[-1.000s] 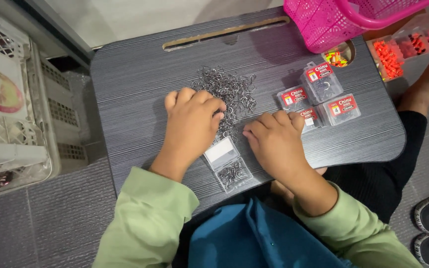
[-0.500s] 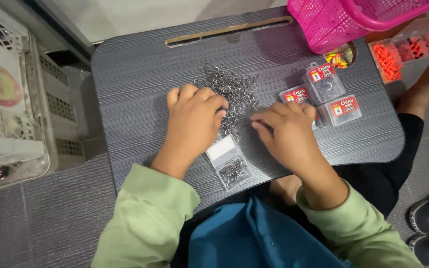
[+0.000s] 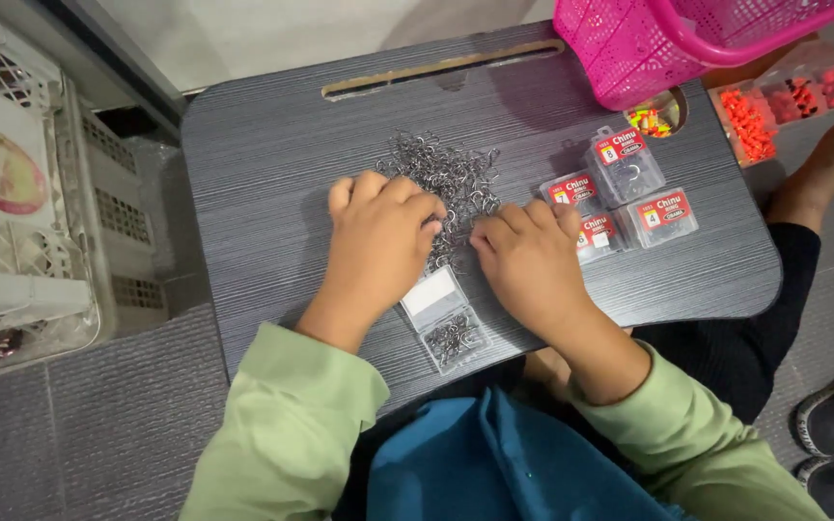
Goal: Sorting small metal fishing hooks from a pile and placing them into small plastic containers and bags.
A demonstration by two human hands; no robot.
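Two bare hands, left hand [image 3: 378,241], right hand [image 3: 531,265], light green long sleeves [image 3: 282,434] bunched at the forearms, teal garment [image 3: 494,463], black trousers [image 3: 745,338]

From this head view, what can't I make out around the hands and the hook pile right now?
- Fingertips of the left hand and right hand: curled under, so any pinched hook is hidden.
- Pile of metal hooks: its near edge is covered by both hands; single hooks too small to count.
- Open clear box: partly under the left hand.
- Pink basket: cut off by the top edge.
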